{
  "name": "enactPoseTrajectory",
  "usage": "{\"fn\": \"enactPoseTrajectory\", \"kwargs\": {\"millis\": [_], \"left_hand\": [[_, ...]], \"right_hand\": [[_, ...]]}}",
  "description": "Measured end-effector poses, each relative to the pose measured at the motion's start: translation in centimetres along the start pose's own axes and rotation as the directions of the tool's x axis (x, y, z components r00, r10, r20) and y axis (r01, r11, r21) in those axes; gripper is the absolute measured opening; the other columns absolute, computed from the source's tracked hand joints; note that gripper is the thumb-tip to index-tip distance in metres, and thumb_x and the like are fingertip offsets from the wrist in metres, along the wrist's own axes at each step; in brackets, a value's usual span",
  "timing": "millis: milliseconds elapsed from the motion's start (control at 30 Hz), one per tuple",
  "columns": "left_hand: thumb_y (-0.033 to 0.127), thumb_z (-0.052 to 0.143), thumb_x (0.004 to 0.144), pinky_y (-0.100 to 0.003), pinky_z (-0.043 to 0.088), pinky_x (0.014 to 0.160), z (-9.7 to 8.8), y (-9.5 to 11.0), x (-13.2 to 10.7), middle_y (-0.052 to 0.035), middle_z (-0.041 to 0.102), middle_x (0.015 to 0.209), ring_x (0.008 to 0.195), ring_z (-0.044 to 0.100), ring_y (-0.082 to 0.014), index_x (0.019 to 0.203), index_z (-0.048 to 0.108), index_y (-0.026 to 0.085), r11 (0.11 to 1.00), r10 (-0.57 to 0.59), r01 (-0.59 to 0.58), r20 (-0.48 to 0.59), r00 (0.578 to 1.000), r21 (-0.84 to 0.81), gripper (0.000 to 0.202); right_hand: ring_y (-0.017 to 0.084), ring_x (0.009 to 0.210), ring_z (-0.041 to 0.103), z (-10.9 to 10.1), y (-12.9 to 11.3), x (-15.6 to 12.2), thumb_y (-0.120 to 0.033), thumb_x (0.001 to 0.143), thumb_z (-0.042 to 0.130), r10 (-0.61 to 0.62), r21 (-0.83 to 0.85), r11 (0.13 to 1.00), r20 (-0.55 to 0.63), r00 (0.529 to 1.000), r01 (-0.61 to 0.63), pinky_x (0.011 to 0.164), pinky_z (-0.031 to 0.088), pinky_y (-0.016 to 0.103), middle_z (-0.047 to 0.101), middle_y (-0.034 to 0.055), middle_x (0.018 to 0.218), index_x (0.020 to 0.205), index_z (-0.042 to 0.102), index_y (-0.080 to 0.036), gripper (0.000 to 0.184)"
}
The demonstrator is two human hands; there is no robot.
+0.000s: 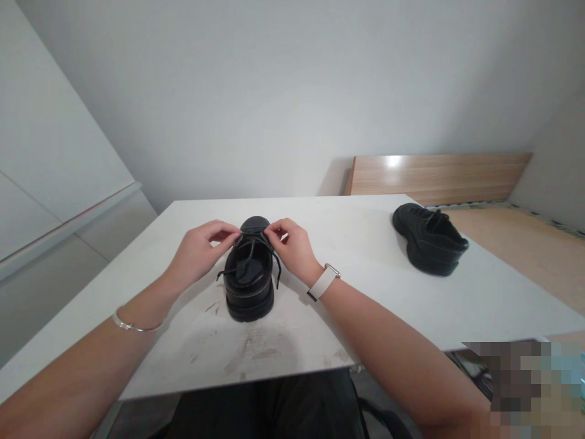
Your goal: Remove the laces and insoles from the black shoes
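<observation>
A black lace-up shoe [249,299] stands upright on the white table, its heel towards me and its toe pointing away. Black shoelaces [252,241] cross over its front, and loose ends hang down on both sides of the opening. My left hand [203,247] pinches the lace at the shoe's left side between thumb and fingertips. On the opposite side, my right hand [292,247] does likewise, thumb and forefinger closed on the lace. The part of the lace between the fingertips is too small to see clearly.
A second black shoe [429,239] rests near the table's right edge. The white table [347,244] has brownish smudges near its front. Behind it are a grey wall [256,103] and a wooden board [439,177]. A blurred-out patch covers the lower right corner.
</observation>
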State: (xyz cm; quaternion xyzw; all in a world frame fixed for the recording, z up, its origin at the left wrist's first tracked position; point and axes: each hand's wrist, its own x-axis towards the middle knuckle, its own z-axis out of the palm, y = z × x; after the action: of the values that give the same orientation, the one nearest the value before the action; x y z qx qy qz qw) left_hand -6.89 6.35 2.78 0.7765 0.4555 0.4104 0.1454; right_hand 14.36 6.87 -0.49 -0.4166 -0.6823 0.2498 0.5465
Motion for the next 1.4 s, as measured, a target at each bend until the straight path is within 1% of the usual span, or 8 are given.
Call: {"fn": "enactPoseTrajectory", "kwargs": {"millis": [200,467,733,967,1067,1200,1300,1400], "left_hand": [[0.036,0.062,0.084,-0.032,0.046,0.074,0.5,0.6,-0.2,-0.0048,0.068,0.083,0.080,0.062,-0.0232,0.084,0.064,0.021,0.997,0.019,-0.015,-0.055,0.998,0.078,0.015],[0.034,0.072,0.077,-0.028,0.045,0.069,0.0,0.1,0.1,-0.0014,0.066,0.084,0.074,0.061,-0.0174,0.105,0.060,0.021,0.855,-0.213,0.226,0.080,0.974,-0.466,0.033],[0.043,0.074,0.077,-0.031,0.046,0.072,-0.3,-1.0,0.5,-0.0039,0.068,0.083,0.078,0.060,-0.0197,0.088,0.068,0.018,0.933,-0.218,0.237,0.099,0.971,-0.270,0.028],[0.029,0.077,0.068,-0.038,0.052,0.085,-0.8,0.3,0.7,-0.0011,0.065,0.070,0.081,0.067,-0.0210,0.080,0.063,0.017,0.691,-0.301,0.278,0.085,0.950,-0.668,0.022],[0.032,0.074,0.072,-0.033,0.051,0.070,-0.9,0.4,0.5,0.0012,0.059,0.068,0.066,0.061,-0.0171,0.083,0.061,0.020,0.821,-0.264,0.213,-0.020,0.964,-0.530,0.021],[0.030,0.068,0.079,-0.028,0.042,0.064,-1.1,0.3,0.0,-0.0019,0.061,0.081,0.067,0.053,-0.0162,0.087,0.066,0.022,1.000,0.021,-0.019,-0.205,0.979,0.014,0.012],[0.031,0.063,0.085,-0.030,0.040,0.069,-1.6,0.2,-0.1,-0.0032,0.063,0.082,0.071,0.055,-0.0186,0.086,0.069,0.023,0.971,0.129,-0.086,-0.184,0.974,0.222,0.011],[0.034,0.062,0.086,-0.030,0.037,0.066,-2.0,0.1,-0.1,-0.0018,0.064,0.075,0.066,0.054,-0.0183,0.084,0.071,0.024,0.976,0.079,-0.034,-0.203,0.976,0.215,0.014]], "right_hand": [[0.014,0.071,0.055,0.8,0.0,0.2,-0.031,0.091,0.054,0.138,0.112,0.984,0.016,0.990,-0.139,0.071,0.045,0.030,0.061,-0.0003,0.075,0.082,0.058,-0.019,0.015],[0.012,0.062,0.052,-0.2,-0.1,1.0,-0.049,0.083,0.066,0.205,0.446,0.871,0.049,0.977,-0.205,0.064,0.041,0.028,0.054,-0.0068,0.062,0.090,0.050,-0.022,0.032],[0.014,0.074,0.057,-0.7,0.4,0.8,-0.050,0.078,0.071,0.118,0.238,0.959,0.166,0.979,-0.156,0.072,0.045,0.030,0.066,0.0008,0.079,0.077,0.061,-0.019,0.032],[0.014,0.069,0.059,-0.7,0.3,1.0,-0.057,0.079,0.069,0.175,0.427,0.879,0.127,0.976,-0.213,0.069,0.046,0.030,0.065,-0.0013,0.070,0.082,0.053,-0.021,0.039],[0.013,0.068,0.059,-0.8,0.0,1.0,-0.050,0.076,0.074,0.202,0.542,0.814,0.073,0.977,-0.209,0.072,0.047,0.030,0.060,-0.0068,0.066,0.096,0.045,-0.024,0.045],[0.012,0.069,0.054,-0.6,-0.5,0.8,-0.032,0.073,0.074,0.177,0.578,0.804,-0.010,0.984,-0.139,0.072,0.050,0.030,0.052,-0.0083,0.079,0.111,0.035,-0.028,0.055],[0.013,0.070,0.049,-0.9,-1.1,0.5,-0.015,0.077,0.060,0.022,0.316,0.949,-0.129,0.991,0.020,0.069,0.046,0.029,0.046,-0.0048,0.083,0.118,0.038,-0.028,0.048],[0.015,0.073,0.049,-1.5,-1.5,0.2,-0.007,0.080,0.049,-0.155,-0.037,0.988,-0.153,0.976,0.151,0.072,0.043,0.031,0.048,-0.0012,0.083,0.115,0.048,-0.024,0.039]]}}
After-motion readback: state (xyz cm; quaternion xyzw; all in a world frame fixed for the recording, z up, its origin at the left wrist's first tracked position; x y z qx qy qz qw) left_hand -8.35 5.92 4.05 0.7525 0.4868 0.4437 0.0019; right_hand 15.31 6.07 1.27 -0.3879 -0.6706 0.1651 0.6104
